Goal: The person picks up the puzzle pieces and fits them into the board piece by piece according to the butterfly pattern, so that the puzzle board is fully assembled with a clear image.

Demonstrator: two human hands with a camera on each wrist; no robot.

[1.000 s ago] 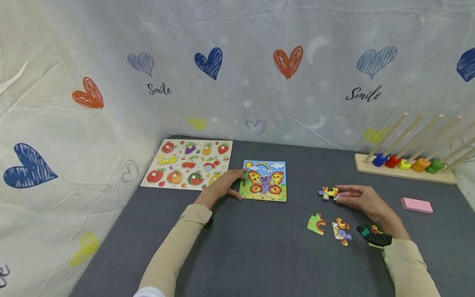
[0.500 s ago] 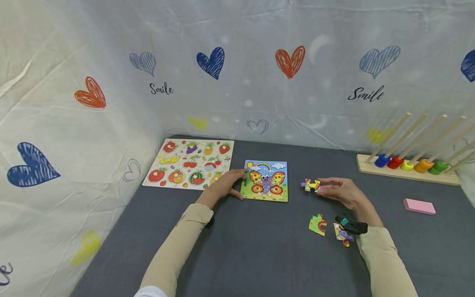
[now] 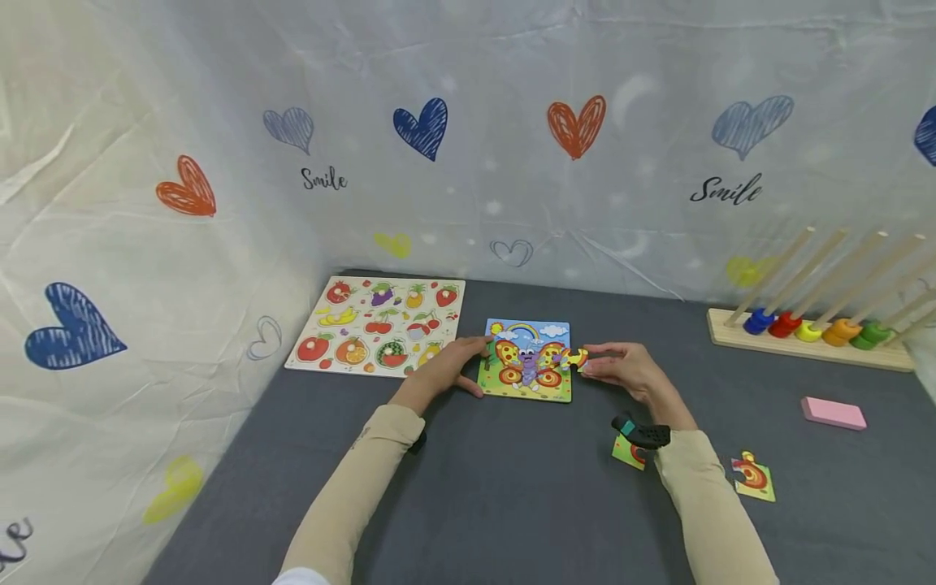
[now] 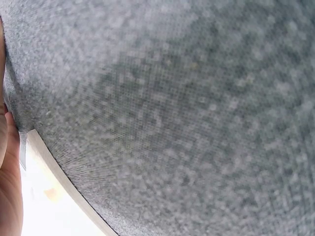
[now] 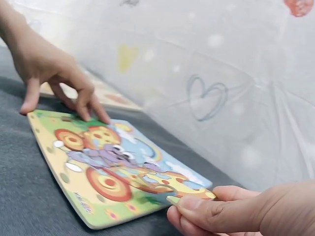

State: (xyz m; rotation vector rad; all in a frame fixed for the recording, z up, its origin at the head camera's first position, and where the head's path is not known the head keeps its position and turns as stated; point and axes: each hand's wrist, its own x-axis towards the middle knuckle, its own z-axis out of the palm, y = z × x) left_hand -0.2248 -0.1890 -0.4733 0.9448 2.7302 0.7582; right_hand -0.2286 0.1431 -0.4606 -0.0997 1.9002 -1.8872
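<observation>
Dark bench (image 3: pixel 512 487) under the hands, fruit board (image 3: pixel 353 331) just beyond the left hand (image 3: pixel 442 370)
I see the butterfly board (image 3: pixel 525 361) between the hands: the left, thumb and fingers apart, touches its edge; the right hand (image 3: pixel 625 372) pinches a puzzle piece (image 3: pixel 575 358) over the opposite edge. Two loose pieces (image 3: pixel 757 479) lie on the right hand's near side.

Bench (image 3: pixel 512 496) was dark grey. On it: fruit board (image 3: pixel 395 314) back left, butterfly board (image 3: pixel 528 361) centre, peg rack (image 3: pixel 797 343) back right, pink block (image 3: pixel 834 413) nearer, two puzzle pieces (image 3: pixel 756 478) front right, apart.
</observation>
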